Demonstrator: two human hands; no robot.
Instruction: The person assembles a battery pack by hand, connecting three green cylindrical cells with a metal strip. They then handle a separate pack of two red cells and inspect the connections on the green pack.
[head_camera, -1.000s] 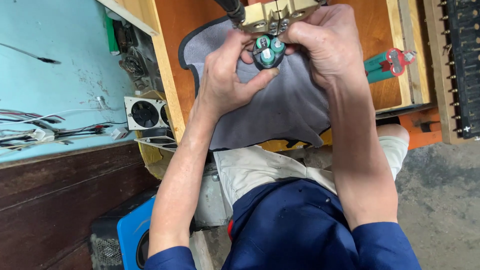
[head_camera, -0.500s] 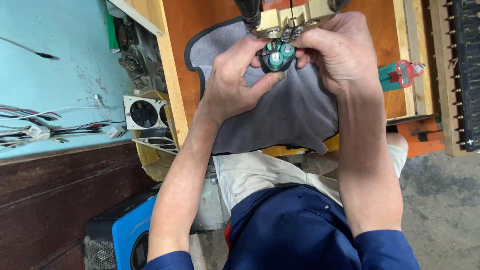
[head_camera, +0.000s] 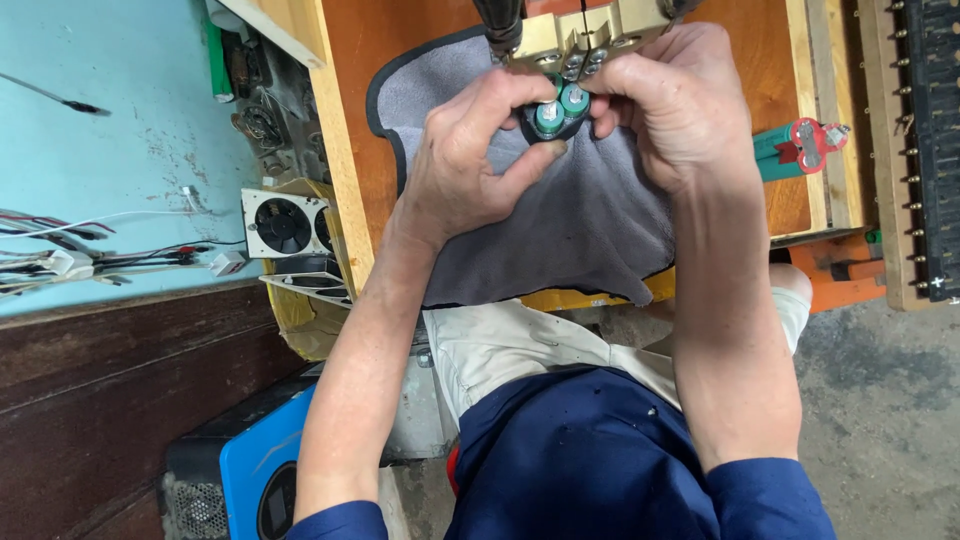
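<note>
Both my hands hold a small pack of teal cylindrical cells (head_camera: 558, 112) in a dark holder, pressed up under the brass-coloured head of a machine (head_camera: 585, 38). My left hand (head_camera: 470, 160) grips the pack from the left, thumb underneath. My right hand (head_camera: 670, 105) grips it from the right, fingers curled over the top. Beneath them a grey cloth (head_camera: 560, 220) covers the orange wooden bench (head_camera: 365, 100).
A second teal cell pack with red ends (head_camera: 800, 148) lies on the bench at the right. A black slotted rack (head_camera: 925, 140) stands far right. Small fans (head_camera: 285, 225) and loose wires (head_camera: 90, 260) sit at the left, a blue box (head_camera: 255, 470) below.
The view has shifted slightly. My hands have kept the cell pack against the machine head, with my left thumb tucking further under the pack.
</note>
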